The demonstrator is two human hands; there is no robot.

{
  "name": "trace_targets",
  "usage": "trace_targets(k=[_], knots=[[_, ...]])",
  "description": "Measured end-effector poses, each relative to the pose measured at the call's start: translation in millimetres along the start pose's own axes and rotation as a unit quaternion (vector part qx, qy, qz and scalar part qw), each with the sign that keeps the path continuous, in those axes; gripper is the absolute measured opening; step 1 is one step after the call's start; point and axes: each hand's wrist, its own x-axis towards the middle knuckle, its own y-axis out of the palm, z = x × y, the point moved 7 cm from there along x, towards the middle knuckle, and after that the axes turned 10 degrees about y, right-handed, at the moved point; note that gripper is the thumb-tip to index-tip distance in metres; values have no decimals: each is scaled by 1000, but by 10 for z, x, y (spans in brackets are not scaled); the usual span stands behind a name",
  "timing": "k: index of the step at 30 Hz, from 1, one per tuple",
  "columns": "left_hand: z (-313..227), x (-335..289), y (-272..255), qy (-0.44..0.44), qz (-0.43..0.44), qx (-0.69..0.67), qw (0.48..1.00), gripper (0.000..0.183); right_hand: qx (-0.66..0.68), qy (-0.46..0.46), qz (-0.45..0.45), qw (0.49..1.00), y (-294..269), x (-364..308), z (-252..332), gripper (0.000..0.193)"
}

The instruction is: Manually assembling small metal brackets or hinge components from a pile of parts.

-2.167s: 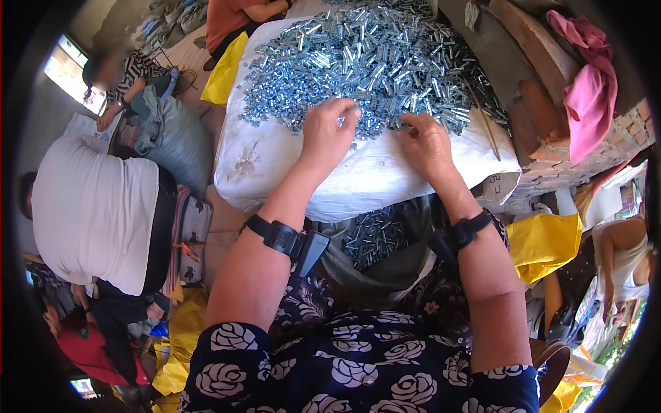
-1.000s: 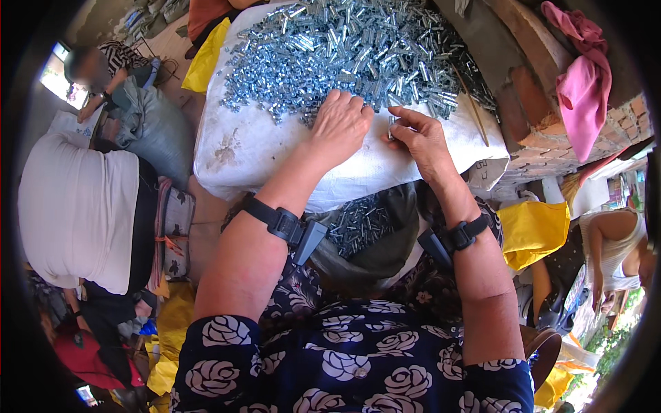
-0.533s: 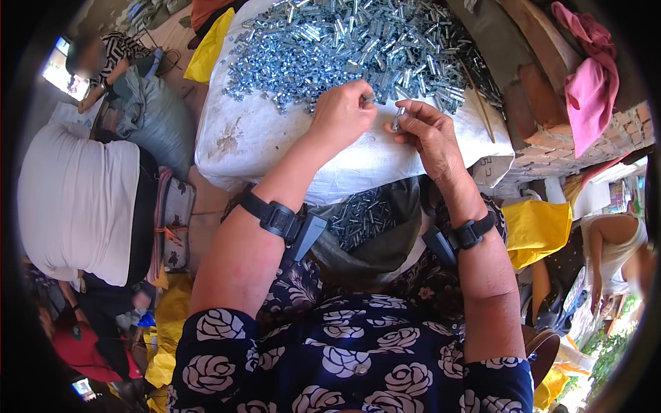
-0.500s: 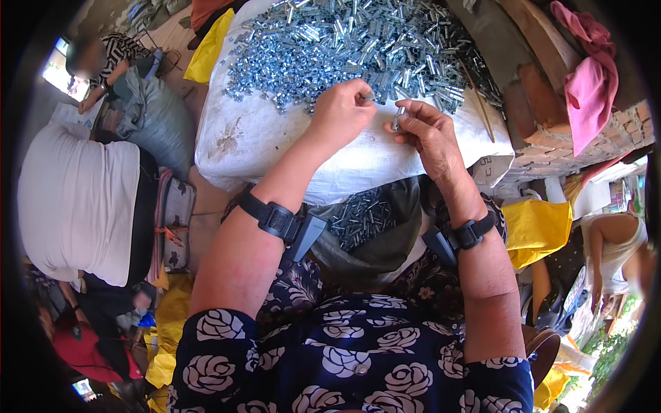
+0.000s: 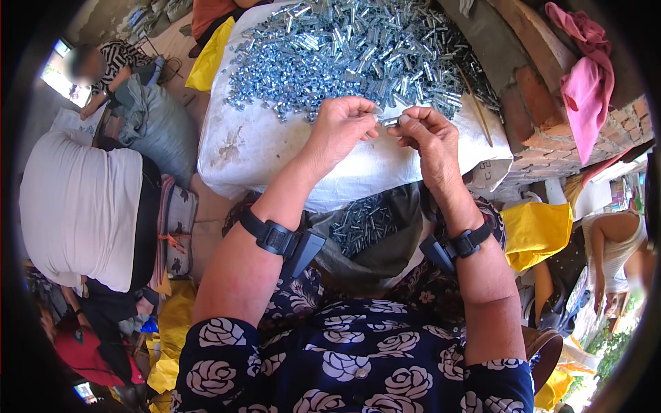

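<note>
The right hand (image 5: pixel 435 138) is clamping a silver metal piece (image 5: pixel 390 122) between thumb and forefinger, the remaining fingers curling loosely beneath. The piece is lying roughly crosswise in this grip, its free end pointing toward the left hand (image 5: pixel 337 131). The left hand is holding thumb and fingers nearly together at the far end of the piece; whether these tips are touching it, or pinching a small part of their own, cannot be told at this scale. Both hands are working close together — a narrow gap is showing between them, bridged in part by the metal piece.

Directly under the grip, a white sheet (image 5: pixel 275 158) is covering the work surface. Beyond the grip, a heap of metal parts (image 5: pixel 372 55) is spreading over this sheet: smaller parts are lying toward the left side, longer pieces toward the right. To the right of the grip, a thin stick (image 5: pixel 475 107) is resting at the heap's edge.

On the near side of the grip, below the edge of the sheet, a dark sack (image 5: pixel 344 265) is standing open with loose metal pieces (image 5: pixel 365 224) inside. Behind the grip, a black strap (image 5: pixel 275 237) is encircling each forearm — both are carrying a dark block.
</note>
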Motion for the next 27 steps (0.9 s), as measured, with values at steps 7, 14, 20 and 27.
trace_targets(k=[7, 14, 20, 27], knots=[[-24, -27, 15, -16, -23, -56, 998, 22, 39, 6, -5, 999, 33, -36, -5, 13], [-44, -50, 25, -11, -35, -101, 994, 21, 43, -13, -9, 999, 25, -53, -4, 11], [-37, -53, 15, 18, -36, -65, 997, 23, 47, -3, -1, 999, 73, -68, -35, 10], [-92, -49, 11, 22, -13, 3, 1000, 24, 54, -3, -18, 998, 52, -83, -27, 9]])
